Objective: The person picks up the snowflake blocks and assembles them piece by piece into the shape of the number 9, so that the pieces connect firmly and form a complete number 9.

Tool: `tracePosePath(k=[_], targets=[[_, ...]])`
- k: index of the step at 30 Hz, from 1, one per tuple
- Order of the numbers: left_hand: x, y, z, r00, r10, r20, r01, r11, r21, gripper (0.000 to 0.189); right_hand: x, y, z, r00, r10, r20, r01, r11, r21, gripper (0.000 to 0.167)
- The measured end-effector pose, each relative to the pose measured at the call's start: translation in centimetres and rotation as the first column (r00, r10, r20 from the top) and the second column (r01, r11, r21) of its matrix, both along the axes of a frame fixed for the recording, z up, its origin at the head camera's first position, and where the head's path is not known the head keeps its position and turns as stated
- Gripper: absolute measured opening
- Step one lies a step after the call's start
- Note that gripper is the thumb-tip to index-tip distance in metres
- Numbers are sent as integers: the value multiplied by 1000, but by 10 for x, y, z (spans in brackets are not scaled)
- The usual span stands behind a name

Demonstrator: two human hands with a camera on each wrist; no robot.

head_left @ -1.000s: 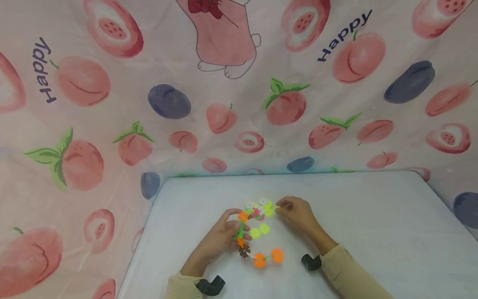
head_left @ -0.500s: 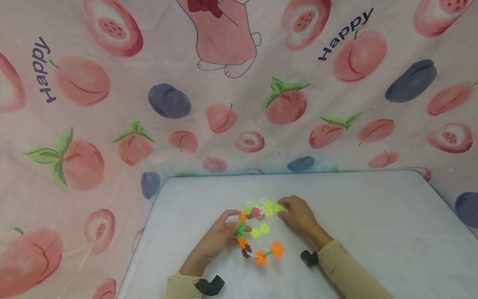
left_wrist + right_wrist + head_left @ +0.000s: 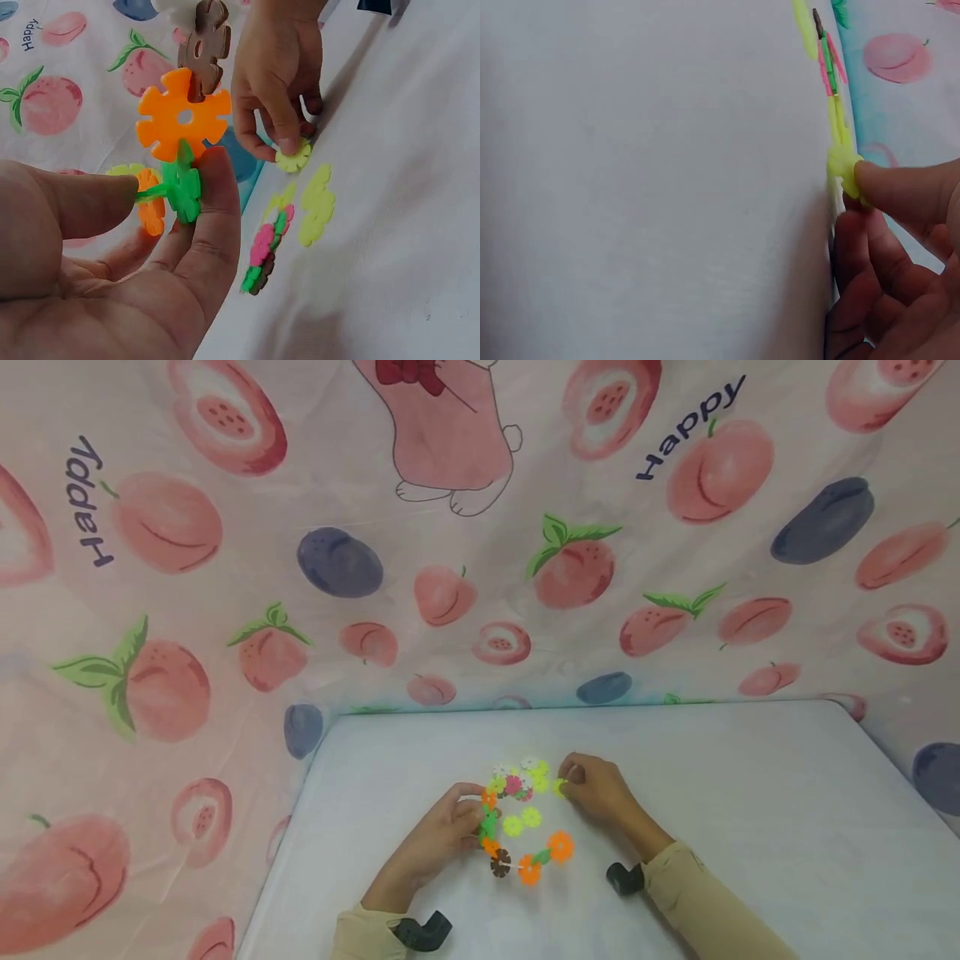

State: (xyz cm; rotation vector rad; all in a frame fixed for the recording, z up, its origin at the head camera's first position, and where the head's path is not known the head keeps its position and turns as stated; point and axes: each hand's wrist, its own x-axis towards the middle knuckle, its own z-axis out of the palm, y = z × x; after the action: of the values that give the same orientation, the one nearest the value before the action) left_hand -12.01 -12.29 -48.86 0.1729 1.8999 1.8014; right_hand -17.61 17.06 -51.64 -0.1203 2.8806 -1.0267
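Note:
My left hand point(image 3: 448, 827) pinches a curved chain of interlocking plastic flower discs by a green disc point(image 3: 182, 184), between thumb and fingers. Orange discs sit on either side of the green, then a brown disc point(image 3: 500, 862). The chain curls right to a large orange disc point(image 3: 560, 846) at its end. Across from it, my right hand point(image 3: 597, 791) pinches a single yellow flower disc point(image 3: 293, 155) between thumb and fingertips, close over the table. The right wrist view shows this yellow disc point(image 3: 845, 169) partly covered by the thumb.
Several loose discs lie on the white table point(image 3: 720, 827): a pink one point(image 3: 513, 786) among green, brown and white ones, and a yellow pair point(image 3: 531, 817) nearer the middle. Patterned fruit cloth point(image 3: 450, 543) rises behind the table. Both wrists carry black fittings point(image 3: 423, 933).
My right hand has drawn a yellow disc slightly away from the pile and tilted it. The chain in my left hand has turned a little, its orange end moving up and away from me.

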Motion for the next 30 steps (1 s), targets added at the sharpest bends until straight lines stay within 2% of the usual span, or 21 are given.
tracePosePath(k=[9,13,18,30], targets=[[-1,2,-3,1000,4,1,-4,1000,-28,49,4,1,1,992,-43,122,53,996,-76,8],[-1,3,-4,1000,-10,2,10,1000,-18,51,7,1,4,986,-20,165,49,984,-173,12],[-1,3,-5,1000,-22,-17,22,1000,-16,49,12,1,6,975,13,220,58,948,-313,13],[0,5,-2,999,-34,-20,33,998,-47,48,19,-6,22,964,154,215,-25,863,-505,23]])
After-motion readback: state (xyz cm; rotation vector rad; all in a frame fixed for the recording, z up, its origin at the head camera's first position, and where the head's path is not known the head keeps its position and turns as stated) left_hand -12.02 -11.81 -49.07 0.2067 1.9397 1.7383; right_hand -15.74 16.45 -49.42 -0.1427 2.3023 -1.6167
